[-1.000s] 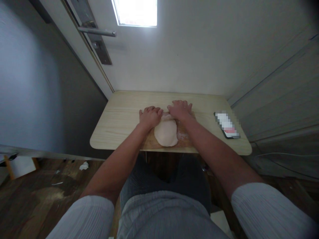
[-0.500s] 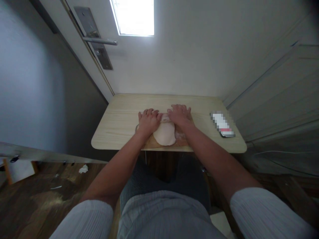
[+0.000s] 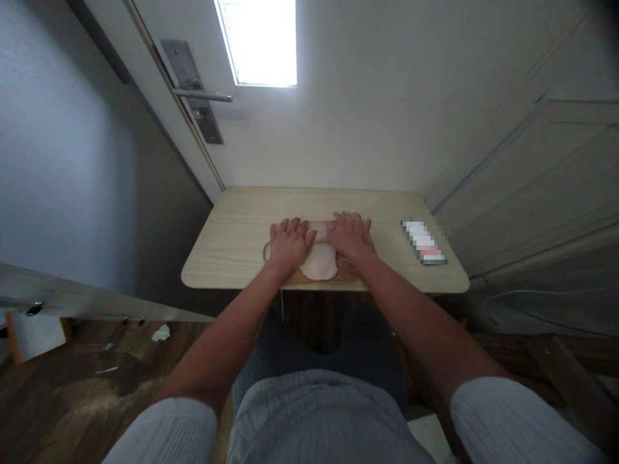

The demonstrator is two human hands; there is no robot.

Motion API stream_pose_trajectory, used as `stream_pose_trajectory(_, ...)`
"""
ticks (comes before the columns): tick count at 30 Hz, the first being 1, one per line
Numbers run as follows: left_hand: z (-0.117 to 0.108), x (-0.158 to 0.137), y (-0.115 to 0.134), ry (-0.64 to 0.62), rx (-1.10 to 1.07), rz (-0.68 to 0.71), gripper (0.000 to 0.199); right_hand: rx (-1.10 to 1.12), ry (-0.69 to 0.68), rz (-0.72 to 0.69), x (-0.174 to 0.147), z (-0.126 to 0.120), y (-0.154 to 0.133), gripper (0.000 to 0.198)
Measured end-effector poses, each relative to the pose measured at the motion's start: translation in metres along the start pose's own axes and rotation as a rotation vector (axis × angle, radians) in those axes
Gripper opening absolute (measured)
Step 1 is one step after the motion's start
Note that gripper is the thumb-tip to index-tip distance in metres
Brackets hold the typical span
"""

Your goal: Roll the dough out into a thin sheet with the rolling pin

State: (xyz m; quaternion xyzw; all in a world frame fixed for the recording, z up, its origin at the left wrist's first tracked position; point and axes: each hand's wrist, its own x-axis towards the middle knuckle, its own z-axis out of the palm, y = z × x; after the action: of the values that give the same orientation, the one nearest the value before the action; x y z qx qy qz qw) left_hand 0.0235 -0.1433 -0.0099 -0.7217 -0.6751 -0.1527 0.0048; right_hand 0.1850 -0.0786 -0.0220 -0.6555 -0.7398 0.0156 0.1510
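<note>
A round, flat sheet of pale dough (image 3: 319,263) lies on a wooden board (image 3: 349,273) at the front middle of the small table. Across the dough's far part runs a pale bar that looks like a floured rolling pin (image 3: 319,232). My left hand (image 3: 291,241) presses palm down over its left end, fingers stretched forward and a little apart. Over the right end lies my right hand (image 3: 349,232), also flat with its fingers spread. Both palms hide most of the bar. White flour dusts the board near my right wrist.
The light wood table (image 3: 222,241) stands against a white door with a metal handle (image 3: 203,95). A phone (image 3: 424,241), its screen blurred out, lies at the table's right. A metal ring (image 3: 265,252) shows at the board's left edge. Crumpled paper (image 3: 161,332) lies on the floor.
The camera view has shifted slightly, so the door and table sit a little lower. Both hands stay flat over the bar; any roll of it is too small to tell.
</note>
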Motion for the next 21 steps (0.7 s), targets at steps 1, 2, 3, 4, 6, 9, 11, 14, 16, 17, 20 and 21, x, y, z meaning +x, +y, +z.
stream_pose_trajectory(1, 0.0, -0.002, 0.0, -0.001, 0.001, -0.001, 0.055, -0.002, 0.004, -0.007, -0.003, -0.001, 0.0, 0.051)
stream_pose_trajectory(2, 0.001, -0.003, 0.001, -0.003, 0.002, 0.0, 0.054, -0.006, 0.008, -0.013, -0.006, -0.002, 0.001, 0.052)
stream_pose_trajectory(3, 0.001, -0.005, 0.001, -0.004, 0.003, 0.001, 0.054, -0.009, 0.008, -0.015, -0.009, -0.004, 0.001, 0.052)
stream_pose_trajectory(4, 0.001, -0.007, 0.001, -0.004, 0.003, 0.004, 0.054, -0.012, 0.006, -0.016, -0.013, -0.006, 0.002, 0.052)
stream_pose_trajectory(6, 0.002, -0.011, 0.002, -0.006, -0.001, 0.019, 0.055, -0.019, 0.005, -0.024, -0.021, -0.009, 0.003, 0.052)
stream_pose_trajectory(9, 0.002, -0.019, 0.003, -0.015, -0.002, 0.025, 0.056, -0.029, 0.01, -0.045, -0.033, -0.013, 0.005, 0.053)
stream_pose_trajectory(11, 0.003, -0.025, 0.004, -0.01, 0.003, 0.022, 0.056, -0.032, 0.013, -0.054, -0.041, -0.013, 0.008, 0.053)
stream_pose_trajectory(14, 0.002, -0.034, 0.007, 0.003, 0.017, 0.024, 0.056, -0.026, 0.012, -0.059, -0.051, -0.014, 0.012, 0.054)
stream_pose_trajectory(16, 0.001, -0.041, 0.008, -0.005, 0.024, 0.033, 0.056, -0.023, 0.001, -0.059, -0.058, -0.015, 0.014, 0.054)
stream_pose_trajectory(17, 0.0, -0.044, 0.008, -0.008, 0.024, 0.04, 0.057, -0.023, -0.005, -0.062, -0.062, -0.016, 0.015, 0.054)
stream_pose_trajectory(20, -0.003, -0.053, 0.008, 0.003, 0.012, 0.079, 0.057, -0.025, -0.013, -0.098, -0.074, -0.021, 0.02, 0.052)
stream_pose_trajectory(21, -0.003, -0.056, 0.007, 0.008, 0.006, 0.093, 0.056, -0.026, -0.013, -0.113, -0.077, -0.022, 0.021, 0.051)
